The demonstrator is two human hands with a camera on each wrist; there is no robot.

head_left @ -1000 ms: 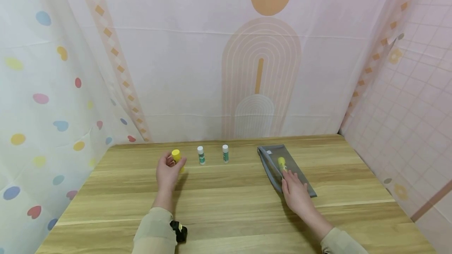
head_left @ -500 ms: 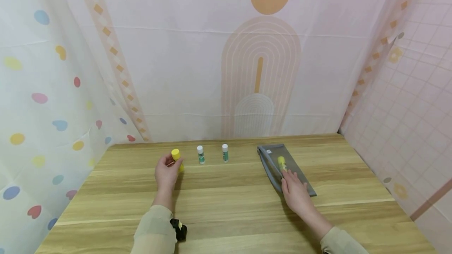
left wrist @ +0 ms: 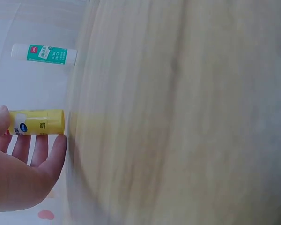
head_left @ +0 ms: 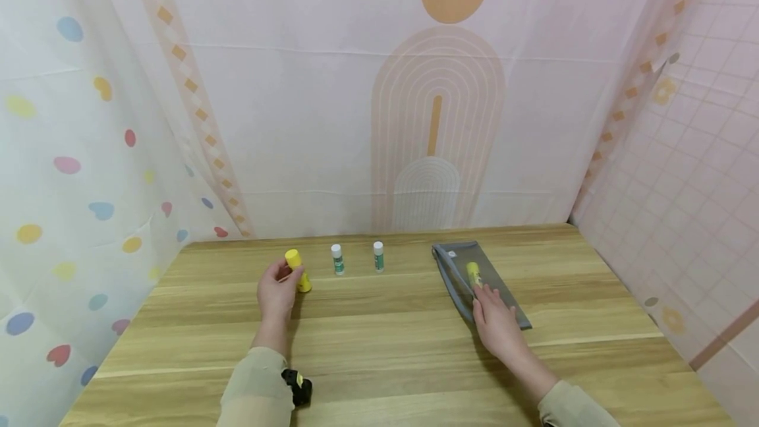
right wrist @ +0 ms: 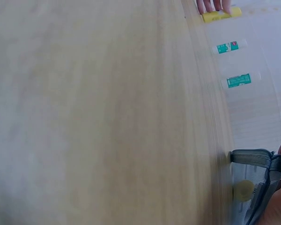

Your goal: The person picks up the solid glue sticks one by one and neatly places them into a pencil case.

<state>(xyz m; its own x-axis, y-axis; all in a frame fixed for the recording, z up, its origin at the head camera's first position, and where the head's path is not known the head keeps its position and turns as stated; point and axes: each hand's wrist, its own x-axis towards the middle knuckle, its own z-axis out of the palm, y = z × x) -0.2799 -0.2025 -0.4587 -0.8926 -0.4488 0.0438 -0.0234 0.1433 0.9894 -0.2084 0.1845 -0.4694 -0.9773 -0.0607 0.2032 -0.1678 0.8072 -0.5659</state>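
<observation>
My left hand (head_left: 277,292) holds a yellow glue stick (left wrist: 37,122) between thumb and fingers; in the head view it leans slightly left, its lower end close to the tabletop. Two smaller glue sticks with white caps and green labels, one nearer (head_left: 337,260) and one farther right (head_left: 378,257), stand upright beside it. My right hand (head_left: 499,325) grips the zipped edge of a grey see-through pouch (head_left: 501,286), thumb and fingers at its mouth. Inside the pouch, a second yellow glue stick (head_left: 473,273) shows through the mesh, its lower part covered by my fingers.
The wooden table (head_left: 379,348) runs back to a patterned curtain (head_left: 308,117). More curtains hang at the left and right sides. A small black device (head_left: 298,389) sits on my left sleeve.
The yellow glue stick in my left hand has tipped to the left at its top, and more of its lower end now shows. My right hand and the pouch stay put.
</observation>
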